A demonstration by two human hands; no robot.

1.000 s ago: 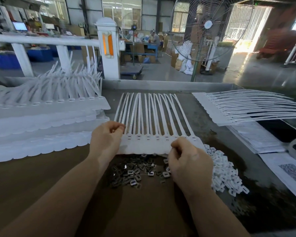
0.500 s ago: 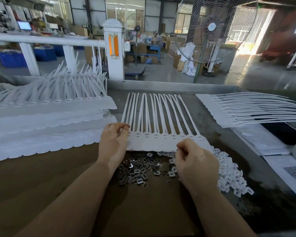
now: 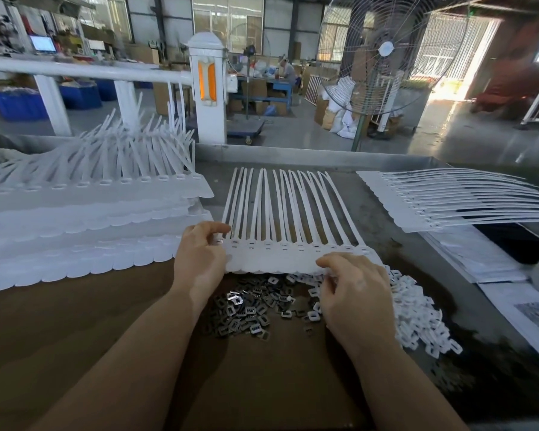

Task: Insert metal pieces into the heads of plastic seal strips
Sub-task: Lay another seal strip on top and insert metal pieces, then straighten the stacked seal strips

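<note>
While I look down from the head camera, no brand or wording is readable: the printed sheet [image 3: 532, 312] at 3 o'clock carries only a blurred grey patch. The row of seal strips [image 3: 293, 244] lies flat on the table [image 3: 137, 353] just ahead of me at 12 o'clock, white translucent plastic, their heads joined in one scalloped band along the near edge, each head with a small slot, and the long thin tails fanning away from me. My left hand [image 3: 199, 259] pinches the band's left end, thumb and fingers closed on the first head. My right hand [image 3: 352, 293] holds the band's near edge toward its right end, fingers curled over the plastic. Just under the band, between my wrists, sits a heap of dark metal pieces [image 3: 246, 312], small square clips with open centres; touching it at 3 o'clock is a heap of white plastic caps [image 3: 417, 318]. Stacked rows of strips [image 3: 75, 225] fill 9 to 10 o'clock, and another stack [image 3: 448, 203] lies at 2 o'clock. A standing fan [image 3: 383, 57] rises beyond the table at 1 o'clock.
</note>
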